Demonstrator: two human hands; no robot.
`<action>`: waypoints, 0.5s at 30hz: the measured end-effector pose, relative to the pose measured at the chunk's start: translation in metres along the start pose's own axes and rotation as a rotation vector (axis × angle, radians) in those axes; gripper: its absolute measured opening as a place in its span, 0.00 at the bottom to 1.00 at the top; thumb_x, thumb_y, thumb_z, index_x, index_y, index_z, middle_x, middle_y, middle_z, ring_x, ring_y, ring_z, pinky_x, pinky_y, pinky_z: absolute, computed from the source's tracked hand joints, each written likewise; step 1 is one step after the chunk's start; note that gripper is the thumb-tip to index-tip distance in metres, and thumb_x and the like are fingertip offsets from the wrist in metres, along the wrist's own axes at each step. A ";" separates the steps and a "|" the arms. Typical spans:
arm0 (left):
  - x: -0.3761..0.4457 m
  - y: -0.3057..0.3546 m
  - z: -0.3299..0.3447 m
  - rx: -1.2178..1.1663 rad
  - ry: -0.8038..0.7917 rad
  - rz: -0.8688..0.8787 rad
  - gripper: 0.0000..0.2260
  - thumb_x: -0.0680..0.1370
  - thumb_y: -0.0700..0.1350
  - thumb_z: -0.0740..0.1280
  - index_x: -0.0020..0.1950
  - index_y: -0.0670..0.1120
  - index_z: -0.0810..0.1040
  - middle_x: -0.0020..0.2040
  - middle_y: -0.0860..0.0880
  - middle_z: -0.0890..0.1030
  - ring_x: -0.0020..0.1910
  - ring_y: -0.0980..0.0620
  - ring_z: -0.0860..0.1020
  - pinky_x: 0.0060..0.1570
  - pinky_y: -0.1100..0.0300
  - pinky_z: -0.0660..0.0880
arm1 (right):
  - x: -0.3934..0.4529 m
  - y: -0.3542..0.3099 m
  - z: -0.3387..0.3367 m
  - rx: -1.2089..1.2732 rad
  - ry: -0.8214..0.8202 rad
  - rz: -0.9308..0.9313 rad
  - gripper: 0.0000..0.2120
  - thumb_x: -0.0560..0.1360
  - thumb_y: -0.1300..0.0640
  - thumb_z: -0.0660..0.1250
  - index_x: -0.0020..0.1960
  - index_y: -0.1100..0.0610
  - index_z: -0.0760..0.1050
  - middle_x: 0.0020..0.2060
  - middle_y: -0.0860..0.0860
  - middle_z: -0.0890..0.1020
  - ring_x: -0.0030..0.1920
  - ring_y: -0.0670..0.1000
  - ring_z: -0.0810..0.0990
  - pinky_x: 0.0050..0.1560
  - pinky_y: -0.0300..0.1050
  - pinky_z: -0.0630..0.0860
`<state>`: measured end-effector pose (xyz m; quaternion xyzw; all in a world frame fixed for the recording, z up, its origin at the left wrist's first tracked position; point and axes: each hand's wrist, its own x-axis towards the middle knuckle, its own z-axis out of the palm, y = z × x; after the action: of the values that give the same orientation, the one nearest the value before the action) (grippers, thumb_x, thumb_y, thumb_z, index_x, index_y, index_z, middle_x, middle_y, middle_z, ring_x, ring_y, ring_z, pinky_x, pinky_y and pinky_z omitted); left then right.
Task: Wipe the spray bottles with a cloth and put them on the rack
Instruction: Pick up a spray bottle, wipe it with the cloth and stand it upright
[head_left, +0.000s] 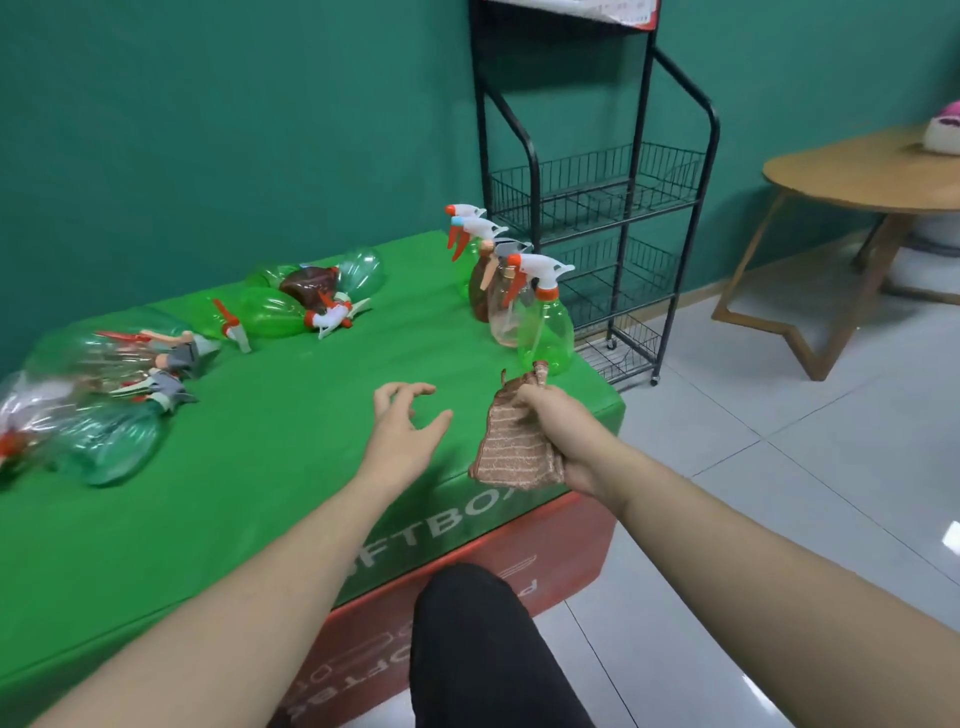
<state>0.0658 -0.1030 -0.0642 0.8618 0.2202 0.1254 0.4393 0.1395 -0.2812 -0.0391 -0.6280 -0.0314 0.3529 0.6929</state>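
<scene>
Here the right hand (558, 441) grips a brown striped cloth (511, 449); the left hand (402, 421) hovers, fingers loosely spread.

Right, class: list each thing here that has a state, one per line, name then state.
Left hand: open, holding nothing.
Right hand: gripping the cloth.
Cloth: bunched, hanging.
Green spray bottle: upright near the rack.
Lying bottles: on their sides.
Rack: visible shelves hold no bottles.

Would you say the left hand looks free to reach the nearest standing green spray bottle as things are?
Probably yes. The left hand is empty and hovers over bare green cover, and nothing lies between it and the green bottle. The right hand, holding the cloth, sits just in front of that bottle and might crowd the approach.
</scene>
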 end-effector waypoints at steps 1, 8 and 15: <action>-0.008 -0.007 -0.013 -0.001 0.008 -0.006 0.16 0.82 0.49 0.69 0.69 0.50 0.73 0.72 0.51 0.63 0.70 0.50 0.68 0.76 0.49 0.64 | -0.002 0.002 0.012 -0.019 -0.016 0.015 0.08 0.80 0.58 0.62 0.57 0.59 0.68 0.43 0.56 0.77 0.37 0.53 0.79 0.42 0.50 0.82; -0.047 -0.072 -0.106 0.033 0.116 -0.057 0.14 0.82 0.47 0.68 0.67 0.50 0.74 0.71 0.52 0.63 0.67 0.53 0.67 0.64 0.61 0.66 | -0.004 0.021 0.100 -0.130 -0.128 0.094 0.10 0.82 0.56 0.62 0.58 0.61 0.73 0.44 0.56 0.79 0.38 0.53 0.81 0.42 0.47 0.83; -0.057 -0.143 -0.181 0.094 0.224 -0.124 0.14 0.81 0.47 0.70 0.67 0.50 0.76 0.70 0.51 0.66 0.59 0.57 0.71 0.66 0.55 0.70 | 0.030 0.032 0.167 -0.314 -0.195 0.055 0.15 0.82 0.56 0.61 0.65 0.64 0.70 0.52 0.60 0.79 0.43 0.55 0.81 0.48 0.50 0.83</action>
<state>-0.0961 0.0698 -0.0762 0.8469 0.3263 0.1829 0.3779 0.0664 -0.1246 -0.0448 -0.6919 -0.1360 0.4218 0.5699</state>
